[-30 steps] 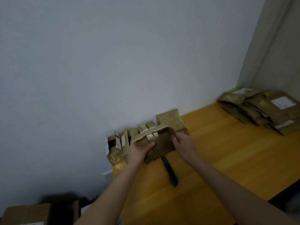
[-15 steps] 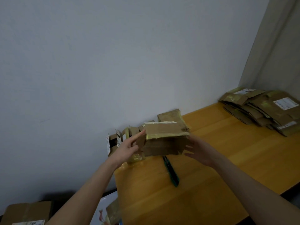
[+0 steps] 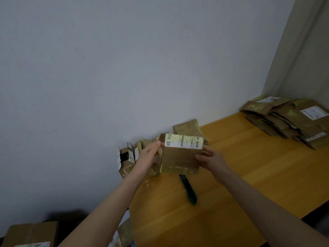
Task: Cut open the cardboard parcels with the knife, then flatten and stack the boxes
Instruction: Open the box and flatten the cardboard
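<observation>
A small brown cardboard box (image 3: 179,158) with a white barcode label on top and yellowish tape along its lower edge is held above the table between both hands. My left hand (image 3: 148,157) grips its left side, fingers up at the top corner. My right hand (image 3: 211,158) grips its right side with curled fingers. Under the box, a green utility knife (image 3: 189,190) lies on the wooden table (image 3: 249,175), its upper end hidden. A stack of flattened boxes (image 3: 288,120) sits at the far right.
Several small opened boxes (image 3: 126,160) and a taped parcel (image 3: 187,128) stand against the wall behind the held box. Another cardboard box (image 3: 30,233) sits low at the bottom left, off the table. The table's left edge runs near my left forearm.
The box has been turned in my hands: an open end showed first, then a taped face, and now the labelled face is up. Both hands shifted their grip on its sides.
</observation>
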`<state>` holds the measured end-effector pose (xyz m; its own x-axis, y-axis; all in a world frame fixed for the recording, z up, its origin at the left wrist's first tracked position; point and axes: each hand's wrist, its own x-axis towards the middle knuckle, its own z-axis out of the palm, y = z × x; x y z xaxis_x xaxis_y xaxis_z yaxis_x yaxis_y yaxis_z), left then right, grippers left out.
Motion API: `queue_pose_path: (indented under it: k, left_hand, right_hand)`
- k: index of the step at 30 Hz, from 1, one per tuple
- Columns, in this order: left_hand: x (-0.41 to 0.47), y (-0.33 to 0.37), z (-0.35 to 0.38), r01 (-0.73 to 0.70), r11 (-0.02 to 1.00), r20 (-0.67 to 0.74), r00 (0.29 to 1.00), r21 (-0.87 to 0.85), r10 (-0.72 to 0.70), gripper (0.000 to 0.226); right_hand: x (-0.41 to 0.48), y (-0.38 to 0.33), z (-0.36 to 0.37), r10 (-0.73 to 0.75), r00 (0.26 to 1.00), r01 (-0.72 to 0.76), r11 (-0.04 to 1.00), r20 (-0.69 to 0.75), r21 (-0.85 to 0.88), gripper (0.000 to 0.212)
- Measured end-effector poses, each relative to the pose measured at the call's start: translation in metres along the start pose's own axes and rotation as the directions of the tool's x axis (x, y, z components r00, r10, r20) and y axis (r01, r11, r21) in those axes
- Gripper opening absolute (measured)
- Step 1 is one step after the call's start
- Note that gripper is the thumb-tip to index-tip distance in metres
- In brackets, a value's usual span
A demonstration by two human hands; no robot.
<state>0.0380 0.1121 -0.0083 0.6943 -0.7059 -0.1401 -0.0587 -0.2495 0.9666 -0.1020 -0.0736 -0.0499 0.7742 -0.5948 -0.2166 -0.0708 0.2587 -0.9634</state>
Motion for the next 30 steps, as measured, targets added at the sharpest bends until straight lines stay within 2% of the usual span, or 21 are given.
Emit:
queue_pose_path:
  k: [2,3,6,7,9,10,11,14,17,19,22,26,30]
  left_hand:
    - [0.002,-0.007,0.002,0.061,0.993,-0.028,0.998,-0.100,-0.064,0.052]
    - [0.003,-0.009,0.004,0.093,0.982,-0.053,0.993,-0.165,-0.103,0.051]
    - [0.006,-0.007,0.010,0.123,0.937,-0.106,0.980,-0.328,-0.166,0.026]
    - [0.006,-0.005,0.010,0.123,0.924,-0.127,0.976,-0.362,-0.179,0.033]
    - [0.009,-0.008,0.007,0.111,0.913,-0.180,0.964,-0.394,-0.195,0.066]
    - [0.010,-0.006,0.006,0.112,0.916,-0.194,0.961,-0.385,-0.199,0.073]
    - [0.010,-0.005,0.006,0.118,0.919,-0.193,0.960,-0.376,-0.203,0.069]
    - [0.013,0.002,0.009,0.144,0.932,-0.232,0.945,-0.334,-0.229,0.029]
    - [0.019,0.003,0.007,0.123,0.936,-0.336,0.911,-0.330,-0.238,0.019]
    - [0.021,-0.001,0.004,0.101,0.964,-0.403,0.894,-0.244,-0.196,0.020]
    - [0.024,-0.007,0.003,0.057,0.986,-0.433,0.894,-0.157,-0.121,0.018]
    - [0.025,-0.011,0.003,0.032,0.993,-0.441,0.894,-0.111,-0.078,0.016]
    - [0.025,-0.010,0.001,0.007,0.999,-0.443,0.896,-0.036,-0.023,0.017]
  right_hand:
    - [-0.001,-0.002,0.003,-0.072,0.997,0.070,0.994,-0.023,-0.085,0.035]
    - [-0.001,-0.003,0.003,-0.106,0.994,0.102,0.987,-0.031,-0.126,0.033]
    - [-0.001,-0.002,0.002,-0.162,0.985,0.151,0.977,-0.063,-0.152,0.030]
    - [-0.001,-0.002,0.001,-0.174,0.983,0.166,0.977,-0.057,-0.135,0.030]
    - [-0.003,-0.004,0.001,-0.204,0.979,0.201,0.974,-0.020,-0.106,0.031]
    - [-0.003,-0.005,0.002,-0.218,0.976,0.217,0.971,0.006,-0.095,0.031]
    - [-0.003,-0.005,0.003,-0.222,0.975,0.224,0.970,0.031,-0.092,0.030]
    - [-0.001,0.002,0.005,-0.175,0.983,0.182,0.975,0.064,-0.128,0.026]
    - [0.001,0.006,0.002,-0.039,0.998,0.038,0.999,0.051,0.016,0.023]
    - [0.000,0.005,-0.001,0.055,0.998,-0.055,0.996,0.013,0.067,0.017]
    - [-0.001,0.000,-0.003,0.102,0.991,-0.110,0.989,-0.084,-0.101,0.024]
    - [-0.001,-0.002,0.000,0.126,0.986,-0.142,0.977,-0.111,-0.157,0.038]
    - [0.000,-0.007,0.004,-0.029,0.982,-0.052,0.906,-0.185,-0.420,0.038]
